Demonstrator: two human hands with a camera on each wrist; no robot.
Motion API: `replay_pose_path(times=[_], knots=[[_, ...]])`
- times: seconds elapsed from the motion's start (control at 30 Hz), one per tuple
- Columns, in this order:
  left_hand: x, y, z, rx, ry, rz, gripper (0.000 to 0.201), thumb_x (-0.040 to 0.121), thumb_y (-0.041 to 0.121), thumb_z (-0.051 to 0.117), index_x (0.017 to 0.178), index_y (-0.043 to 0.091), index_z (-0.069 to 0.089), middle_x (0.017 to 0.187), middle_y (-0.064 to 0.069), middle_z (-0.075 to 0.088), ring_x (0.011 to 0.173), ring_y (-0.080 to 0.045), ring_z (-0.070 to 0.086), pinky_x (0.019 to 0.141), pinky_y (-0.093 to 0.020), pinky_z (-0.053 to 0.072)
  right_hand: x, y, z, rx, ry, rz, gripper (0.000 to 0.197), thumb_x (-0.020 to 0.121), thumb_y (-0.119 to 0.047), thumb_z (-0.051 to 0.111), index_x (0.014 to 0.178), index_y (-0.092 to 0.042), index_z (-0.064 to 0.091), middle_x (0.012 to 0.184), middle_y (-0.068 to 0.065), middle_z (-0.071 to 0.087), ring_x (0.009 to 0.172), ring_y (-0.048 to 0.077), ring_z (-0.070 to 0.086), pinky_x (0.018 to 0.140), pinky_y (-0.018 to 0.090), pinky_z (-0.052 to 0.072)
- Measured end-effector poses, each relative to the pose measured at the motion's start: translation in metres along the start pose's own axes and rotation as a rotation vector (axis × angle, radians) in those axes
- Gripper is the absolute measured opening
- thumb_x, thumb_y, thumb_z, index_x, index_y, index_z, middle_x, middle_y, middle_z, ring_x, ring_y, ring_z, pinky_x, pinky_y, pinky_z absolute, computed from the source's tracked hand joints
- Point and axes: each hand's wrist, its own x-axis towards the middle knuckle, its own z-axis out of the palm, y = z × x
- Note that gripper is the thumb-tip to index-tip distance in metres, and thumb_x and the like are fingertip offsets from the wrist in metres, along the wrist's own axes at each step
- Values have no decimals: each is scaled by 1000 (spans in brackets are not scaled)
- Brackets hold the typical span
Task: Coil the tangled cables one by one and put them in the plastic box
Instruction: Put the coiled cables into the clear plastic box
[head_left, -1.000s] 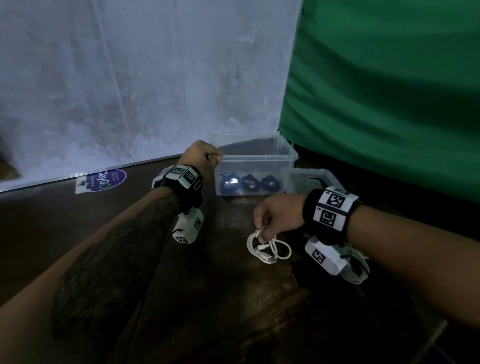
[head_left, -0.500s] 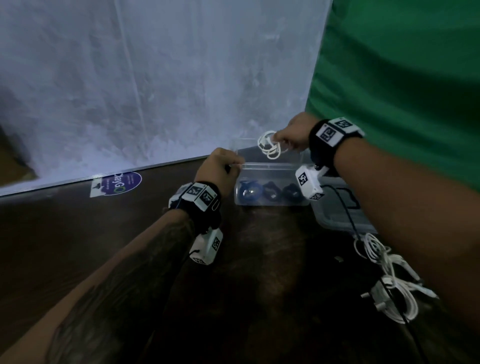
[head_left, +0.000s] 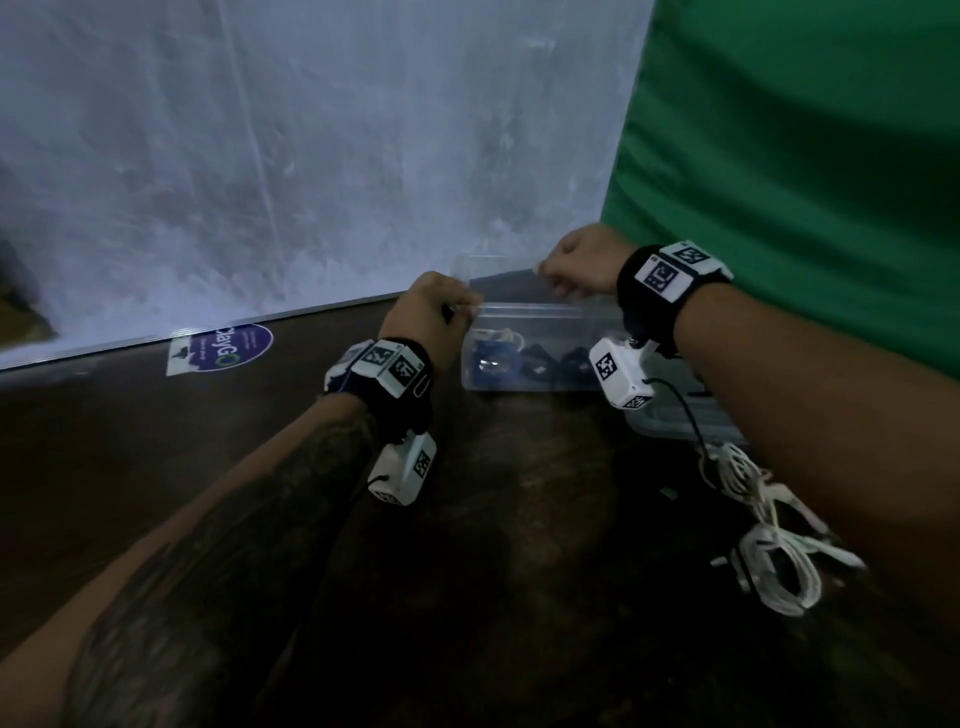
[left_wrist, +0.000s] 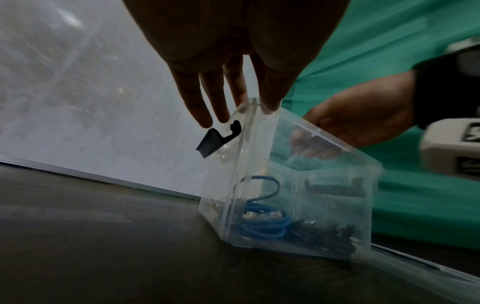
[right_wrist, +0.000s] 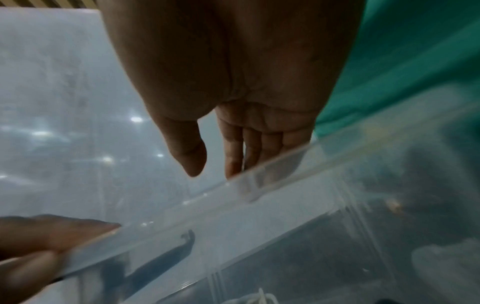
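Fingers (left_wrist: 270, 96) pinching plastic box (left_wrist: 324, 205) rim, table edge beyond

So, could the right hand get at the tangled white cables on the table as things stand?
Probably yes. The right hand is over the plastic box and appears to hold nothing, and the white cables lie uncovered on the table below that forearm; it need only draw back.

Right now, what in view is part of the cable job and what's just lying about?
Job:
- plastic box, left hand at its near-left rim, right hand over it
- blue coiled cable and dark coils inside the box
- tangled white cables on the table

Lying about:
- clear lid beside the box
- purple sticker
- green cloth
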Motion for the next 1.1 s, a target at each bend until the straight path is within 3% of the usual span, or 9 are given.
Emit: replay_pose_path(times=[0.1, 0.17, 0.23, 0.37, 0.5, 0.6, 0.8, 0.97, 1.1], knots=[[-2, 10, -5, 28, 29, 16, 17, 91, 11, 58, 91, 7, 75, 101, -7, 66, 87, -10, 55, 77, -19, 38, -42, 9, -17, 96, 85, -183, 13, 87, -16, 70, 88, -3, 70, 77, 7, 70, 60, 12, 61, 61, 23, 50], [-2, 9, -4, 65, 13, 13, 17, 91, 13, 59, 93, 8, 74, 108, -9, 66, 92, -14, 58, 80, -21, 40, -70, 18, -25, 0, -10, -225, 13, 89, -20, 70, 85, -8, 70, 76, 5, 70, 57, 8, 60, 56, 15, 48], [-1, 7, -3, 85, 2, -16, 17, 90, 16, 59, 97, 13, 74, 113, -9, 64, 103, -24, 62, 87, -25, 42, -95, 29, -29, -200, -219, -160, 15, 89, -29, 71, 85, -14, 73, 76, 3, 73, 59, 7, 62, 55, 12, 46], [-3, 14, -4, 109, -28, -68, 21, 92, 15, 56, 104, 13, 73, 119, -10, 60, 110, -27, 58, 92, -26, 40, -132, 48, -17, -528, -592, 18, 32, 78, -56, 75, 88, -26, 68, 84, -8, 70, 80, 11, 65, 81, 29, 52], [-2, 18, -5, 97, -42, -100, 22, 93, 15, 54, 105, 14, 72, 122, -10, 59, 112, -27, 57, 93, -26, 38, -149, 54, 0, -548, -717, 98, 31, 76, -44, 82, 92, -37, 57, 93, -18, 59, 85, 4, 57, 67, 20, 42], [-4, 20, -7, 91, -47, -107, 22, 93, 15, 54, 107, 14, 72, 122, -9, 58, 112, -26, 56, 92, -23, 36, -151, 53, 13, -640, -693, 26, 47, 73, -37, 84, 112, -24, 62, 108, -3, 66, 101, 18, 62, 77, 26, 48], [-4, 19, -5, 66, -15, -90, 19, 93, 16, 56, 104, 15, 72, 119, -7, 59, 107, -22, 57, 86, -19, 35, -131, 18, -12, -407, -529, -87, 32, 77, -43, 79, 104, -33, 66, 100, -9, 69, 92, 15, 65, 85, 33, 55], [-3, 13, -3, 49, 3, -38, 18, 92, 15, 57, 99, 15, 73, 114, -5, 59, 97, -16, 57, 83, -19, 36, -68, -15, -42, -251, -76, -150, 48, 73, -33, 82, 109, -18, 54, 98, 4, 68, 68, 22, 61, 63, 36, 53], [1, 6, 1, 25, -3, -25, 16, 91, 21, 56, 90, 22, 73, 106, 2, 59, 89, -10, 57, 82, -22, 42, -16, -18, -30, -429, -44, -35, 52, 74, -45, 80, 104, -13, 51, 89, 7, 62, 70, 23, 58, 57, 32, 47]])
